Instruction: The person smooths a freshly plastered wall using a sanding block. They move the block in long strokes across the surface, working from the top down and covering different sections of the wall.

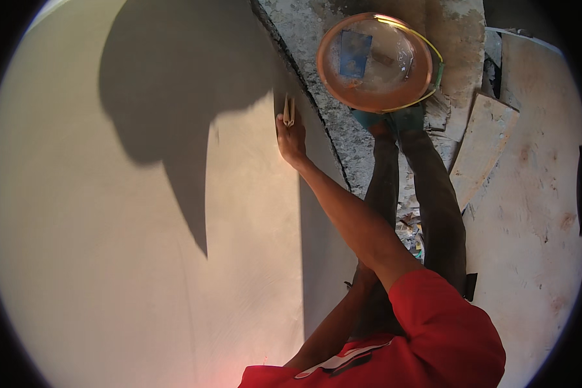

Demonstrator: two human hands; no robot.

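My right hand (292, 141) reaches across to the smooth, pale plastered wall (252, 194), close to its edge. Its fingers are closed around a slim, pale beige object (289, 111) that shows two narrow upright strips; I cannot make out its exact kind. The hand and object lie against the wall or very near it. My left hand (366, 275) is lower down, by my legs and mostly behind my right arm, so its fingers do not show.
An orange-brown bucket (325, 81) with a yellow-green handle stands at my feet, holding a blue rectangular piece (354, 55) and a small brown block. Boards (486, 139) and rubble lie on the rough floor. A stained pale surface (530, 194) rises at right.
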